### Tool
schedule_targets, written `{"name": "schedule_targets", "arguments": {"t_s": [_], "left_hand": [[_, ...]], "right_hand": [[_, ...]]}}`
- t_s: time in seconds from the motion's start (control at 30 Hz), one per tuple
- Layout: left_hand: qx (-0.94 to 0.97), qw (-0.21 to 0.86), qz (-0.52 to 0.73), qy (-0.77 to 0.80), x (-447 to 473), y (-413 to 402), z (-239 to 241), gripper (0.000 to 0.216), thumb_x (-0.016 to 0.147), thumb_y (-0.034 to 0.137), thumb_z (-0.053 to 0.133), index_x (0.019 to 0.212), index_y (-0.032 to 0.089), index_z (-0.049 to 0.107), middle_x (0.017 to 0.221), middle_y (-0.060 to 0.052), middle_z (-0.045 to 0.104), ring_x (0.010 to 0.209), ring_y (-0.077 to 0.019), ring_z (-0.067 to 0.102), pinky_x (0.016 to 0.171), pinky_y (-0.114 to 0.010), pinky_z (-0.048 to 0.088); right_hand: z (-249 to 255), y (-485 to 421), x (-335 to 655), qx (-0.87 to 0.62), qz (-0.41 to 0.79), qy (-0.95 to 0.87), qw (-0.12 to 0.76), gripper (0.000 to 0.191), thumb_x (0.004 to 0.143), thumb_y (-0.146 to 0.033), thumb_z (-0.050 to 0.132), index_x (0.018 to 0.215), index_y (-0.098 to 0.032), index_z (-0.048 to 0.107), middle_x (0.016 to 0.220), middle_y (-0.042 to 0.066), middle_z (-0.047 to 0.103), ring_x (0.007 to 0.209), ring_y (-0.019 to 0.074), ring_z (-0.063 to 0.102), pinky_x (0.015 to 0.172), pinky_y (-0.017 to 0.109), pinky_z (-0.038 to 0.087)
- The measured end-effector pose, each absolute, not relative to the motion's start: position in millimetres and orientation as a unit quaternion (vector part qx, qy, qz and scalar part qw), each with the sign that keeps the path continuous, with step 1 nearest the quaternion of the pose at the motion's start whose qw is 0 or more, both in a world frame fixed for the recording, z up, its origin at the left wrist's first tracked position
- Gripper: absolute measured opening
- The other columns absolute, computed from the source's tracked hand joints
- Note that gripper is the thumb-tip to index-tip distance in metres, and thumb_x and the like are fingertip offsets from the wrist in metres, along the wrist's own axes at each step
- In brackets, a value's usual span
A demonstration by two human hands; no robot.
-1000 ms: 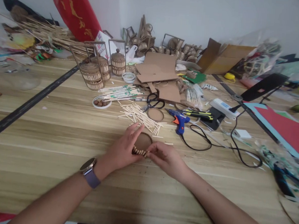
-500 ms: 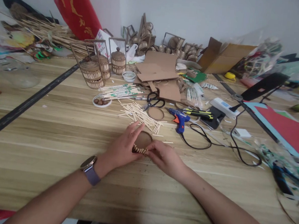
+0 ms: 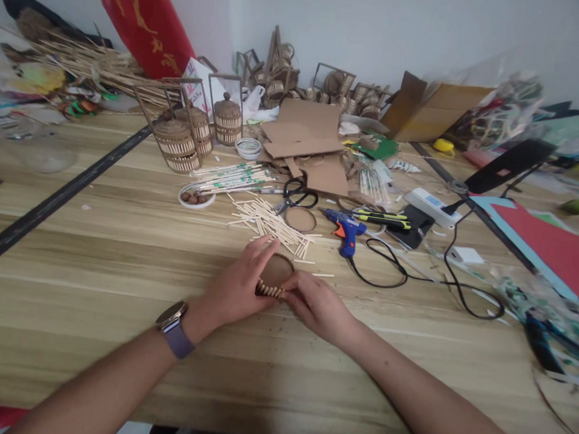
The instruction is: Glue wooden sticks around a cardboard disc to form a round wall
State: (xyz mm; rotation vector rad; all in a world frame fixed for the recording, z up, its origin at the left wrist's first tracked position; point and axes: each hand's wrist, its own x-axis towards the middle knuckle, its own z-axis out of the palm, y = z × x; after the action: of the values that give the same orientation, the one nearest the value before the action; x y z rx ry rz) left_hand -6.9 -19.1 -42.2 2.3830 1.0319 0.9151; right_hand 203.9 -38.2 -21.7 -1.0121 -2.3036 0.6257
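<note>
Hardly anything has moved: the left hand (image 3: pixel 238 283) still clasps, fingers curved, the left of a round base (image 3: pixel 278 268) on the near surface (image 3: pixel 238 385); the right hand's (image 3: pixel 317 303) fingers pinch its near-right edge. Short pale pegs (image 3: pixel 268 289) line its near rim.

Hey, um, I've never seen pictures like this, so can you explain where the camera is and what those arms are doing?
There's no machine here: a person works bare-handed, seen through a head-worn camera looking forward and down. The left hand, with a watch on its wrist, curls around a round brown piece with short sticks along its near edge. The right hand pinches at the end of that row; what's between its fingertips is too small to tell. On the wooden table lie a pile of loose sticks, scissors and a blue glue gun. Lidded baskets stand behind.
</note>
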Motion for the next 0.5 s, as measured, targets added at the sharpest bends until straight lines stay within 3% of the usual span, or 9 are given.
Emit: {"name": "schedule_targets", "arguments": {"t_s": [0.23,0.5], "left_hand": [[0.853,0.193,0.319,0.365,-5.7,-20.0,-43.8,0.115,0.07,0.028,0.084,0.155,0.029,0.006,0.155,-0.021,0.027,0.145,-0.0401,0.03,0.113,-0.063,0.036],[0.848,0.152,0.337,0.38,1.7,-22.9,-42.7,0.103,0.079,0.024,0.073,0.155,0.029,0.004,0.153,-0.02,0.029,0.144,-0.0377,0.032,0.112,-0.061,0.037]], "right_hand": [[-25.2,-36.8,203.7,-0.372,0.23,-0.855,0.28,0.009,0.093,-0.013,0.052,0.089,-0.021,0.055,0.082,0.003,0.065,0.074,0.0167,0.061,0.065,0.027,0.047],[-22.9,-39.0,201.8,-0.365,0.242,-0.853,0.283,0.004,0.094,-0.019,0.055,0.091,-0.021,0.058,0.083,0.004,0.065,0.074,0.0167,0.061,0.066,0.026,0.047]]}}
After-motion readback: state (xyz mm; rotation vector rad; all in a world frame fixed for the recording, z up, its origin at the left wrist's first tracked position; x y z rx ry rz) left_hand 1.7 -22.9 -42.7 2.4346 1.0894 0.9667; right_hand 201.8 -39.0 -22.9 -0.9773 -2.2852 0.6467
